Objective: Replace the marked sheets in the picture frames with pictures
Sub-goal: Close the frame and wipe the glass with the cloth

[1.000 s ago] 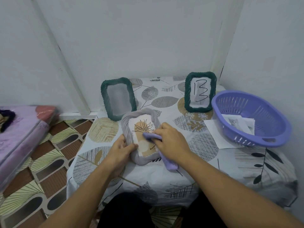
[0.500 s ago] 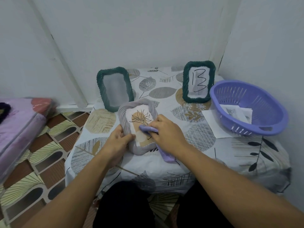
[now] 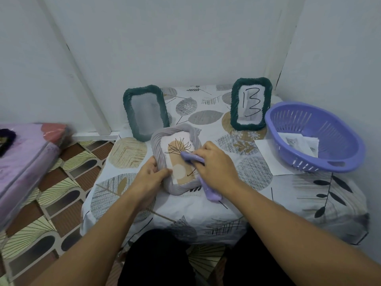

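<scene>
Near the counter's [image 3: 185,211] front edge, a little left of its middle, the grey frame [image 3: 158,149] lies face up with a plant picture [image 3: 181,159] showing in it. The left hand [image 3: 150,176] grips the frame's left rim, thumb curled over onto the front. The right hand [image 3: 216,168] lies over the frame's right side, fingers curled on a lilac cloth [image 3: 191,158] pressed against the picture; the cloth's tail hangs out below the wrist toward the front edge.

Bare patterned cover lies open to the left of the frame and along the front right corner. A white sheet [image 3: 268,159] lies flat at the right side, partly under the purple basket [image 3: 305,166], which sits against the right edge and holds printed pictures [image 3: 296,142], at least two; one shows a cat.

Toward the back stand two dark green frames: the left green frame [image 3: 127,112] just behind the grey one, its pane greyish and blurred, and the right green frame [image 3: 235,108] near the back right corner, holding a sheet marked 13 [image 3: 250,104]. Three frames in all.
</scene>
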### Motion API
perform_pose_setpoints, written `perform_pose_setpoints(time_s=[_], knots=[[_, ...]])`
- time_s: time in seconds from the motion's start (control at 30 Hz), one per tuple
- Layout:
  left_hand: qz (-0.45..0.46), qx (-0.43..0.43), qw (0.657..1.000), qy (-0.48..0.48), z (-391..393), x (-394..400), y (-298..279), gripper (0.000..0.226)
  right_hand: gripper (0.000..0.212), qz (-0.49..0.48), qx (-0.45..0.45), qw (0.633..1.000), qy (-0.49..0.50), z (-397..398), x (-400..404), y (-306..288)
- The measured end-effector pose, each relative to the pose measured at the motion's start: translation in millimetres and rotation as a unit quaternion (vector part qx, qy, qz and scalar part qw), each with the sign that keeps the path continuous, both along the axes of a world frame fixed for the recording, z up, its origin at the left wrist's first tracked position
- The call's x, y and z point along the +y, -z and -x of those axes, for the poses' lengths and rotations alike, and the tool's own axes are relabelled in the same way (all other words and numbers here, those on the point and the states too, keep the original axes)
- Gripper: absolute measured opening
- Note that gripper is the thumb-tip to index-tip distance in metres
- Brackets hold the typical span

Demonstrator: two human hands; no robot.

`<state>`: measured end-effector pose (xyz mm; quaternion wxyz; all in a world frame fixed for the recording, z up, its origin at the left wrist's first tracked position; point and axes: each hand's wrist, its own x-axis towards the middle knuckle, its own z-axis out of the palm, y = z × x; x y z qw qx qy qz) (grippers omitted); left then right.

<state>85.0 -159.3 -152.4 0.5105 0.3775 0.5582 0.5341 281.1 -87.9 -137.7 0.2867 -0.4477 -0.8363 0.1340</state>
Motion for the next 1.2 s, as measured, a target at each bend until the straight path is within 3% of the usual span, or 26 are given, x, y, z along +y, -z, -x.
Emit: perform_pose_setpoints(time_s=[0.13, 0.3, 0.47, 0.7, 0.93, 1.2], knots=[[0.004, -0.018, 1.000, -0.001, 3, -2, 4, 0.046, 0.018, -0.003, -0.041, 0.998, -0.045, 6, -11, 0], [-0.001, -0.009, 1.000, -0.001, -1, -1, 2, 0.047, 0.015, -0.007, -0.011, 1.000, -0.003, -2, -4, -1], [0.000, -0.005, 1.000, 0.001, 1, -1, 5, 0.047, 0.017, -0.004, -0.056, 0.997, -0.056, 6, -16, -3], [0.004, 0.002, 1.000, -0.009, 0, -2, 2, 0.044, 0.017, 0.006, -0.017, 1.000, -0.003, -1, -8, -1], [0.018, -0.003, 1.000, -0.008, 1, -3, 0, 0.044, 0.030, 0.130, 0.095, 0.986, 0.045, -11, 7, -13], [0.015, -0.002, 1.000, -0.010, -1, -3, -1, 0.046, 0.016, 0.033, -0.011, 0.999, 0.006, -11, -6, -6]])
